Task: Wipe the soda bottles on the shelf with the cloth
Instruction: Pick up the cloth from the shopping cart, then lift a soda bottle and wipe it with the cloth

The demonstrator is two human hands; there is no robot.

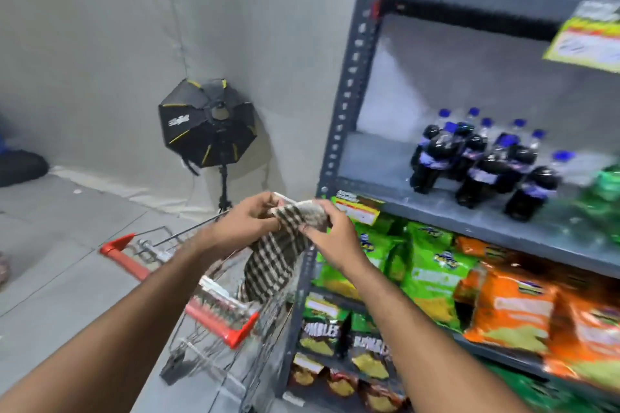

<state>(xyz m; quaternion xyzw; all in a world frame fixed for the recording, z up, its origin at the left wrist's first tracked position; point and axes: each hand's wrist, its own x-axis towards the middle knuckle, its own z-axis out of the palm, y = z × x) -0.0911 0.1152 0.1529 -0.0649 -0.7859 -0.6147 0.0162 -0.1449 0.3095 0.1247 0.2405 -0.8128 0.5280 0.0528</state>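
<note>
- Grey metal shelf [469, 224] against pale wall, tiled floor beside it.
- Dark soda bottles [483, 164] standing on shelf.
- Left hand [245, 221] and right hand [332, 231], fingers closed on checked cloth [278, 255], left of shelf post.

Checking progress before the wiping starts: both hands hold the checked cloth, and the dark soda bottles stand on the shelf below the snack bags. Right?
Not quite. In the head view the soda bottles stand on the shelf above the snack bags. Both the left hand and right hand do hold the checked cloth.
</note>
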